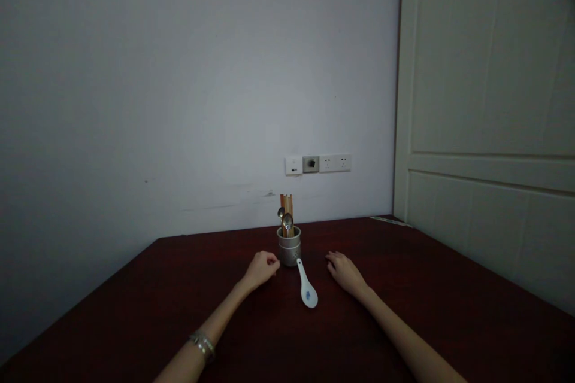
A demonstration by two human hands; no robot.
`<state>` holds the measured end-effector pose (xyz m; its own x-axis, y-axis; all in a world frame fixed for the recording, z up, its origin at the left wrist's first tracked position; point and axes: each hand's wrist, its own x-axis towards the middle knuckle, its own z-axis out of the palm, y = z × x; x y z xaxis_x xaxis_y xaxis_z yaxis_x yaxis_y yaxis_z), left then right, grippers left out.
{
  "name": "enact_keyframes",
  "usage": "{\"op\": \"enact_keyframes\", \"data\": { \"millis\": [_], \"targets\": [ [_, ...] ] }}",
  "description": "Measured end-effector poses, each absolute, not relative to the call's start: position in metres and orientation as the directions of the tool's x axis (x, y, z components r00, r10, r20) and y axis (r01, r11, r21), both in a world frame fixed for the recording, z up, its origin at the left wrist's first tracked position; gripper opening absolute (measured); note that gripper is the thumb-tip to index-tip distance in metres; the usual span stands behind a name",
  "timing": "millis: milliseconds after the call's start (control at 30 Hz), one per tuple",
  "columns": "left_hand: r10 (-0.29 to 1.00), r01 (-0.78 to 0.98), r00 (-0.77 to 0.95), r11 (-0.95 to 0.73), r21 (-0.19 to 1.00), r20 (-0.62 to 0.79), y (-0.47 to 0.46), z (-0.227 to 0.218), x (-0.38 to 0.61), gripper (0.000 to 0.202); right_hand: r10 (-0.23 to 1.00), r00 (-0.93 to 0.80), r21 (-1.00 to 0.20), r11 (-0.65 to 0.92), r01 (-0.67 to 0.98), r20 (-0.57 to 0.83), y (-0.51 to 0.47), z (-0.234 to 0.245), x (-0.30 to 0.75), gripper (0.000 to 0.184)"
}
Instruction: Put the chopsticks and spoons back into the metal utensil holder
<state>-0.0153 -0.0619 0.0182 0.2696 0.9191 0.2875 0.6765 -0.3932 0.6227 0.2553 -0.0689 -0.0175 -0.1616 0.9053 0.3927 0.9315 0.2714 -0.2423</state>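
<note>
A grey metal utensil cup stands on the dark red table, with wooden chopsticks and two metal spoons upright in it. A white ceramic spoon with a blue mark lies flat just in front of the cup. My left hand rests on the table left of the cup, fingers curled in, nothing visible in them. To the right of the spoon my right hand lies palm down, fingers loosely stretched, holding nothing.
A pale wall with a row of wall sockets runs behind the table. A white panelled door stands at the right edge. A silver bracelet is on my left wrist.
</note>
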Motion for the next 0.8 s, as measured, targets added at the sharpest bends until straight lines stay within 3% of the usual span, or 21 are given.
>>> {"op": "enact_keyframes", "data": {
  "millis": [267,467,800],
  "targets": [
    [0.925,0.561,0.378,-0.203,0.802,-0.031,-0.072,0.014,0.025,0.035,0.901,-0.155,-0.26,0.276,0.925,0.405,-0.069,-0.02,0.256,0.037],
    [0.952,0.537,0.271,-0.026,0.843,-0.143,-0.071,0.009,0.044,0.039,0.906,-0.149,-0.267,0.268,0.926,0.395,-0.067,-0.02,0.257,0.037],
    [0.945,0.541,0.226,0.08,0.837,-0.237,-0.061,0.011,0.054,0.039,0.9,-0.162,-0.254,0.281,0.926,0.404,-0.066,-0.02,0.257,0.038]
  ]
}}
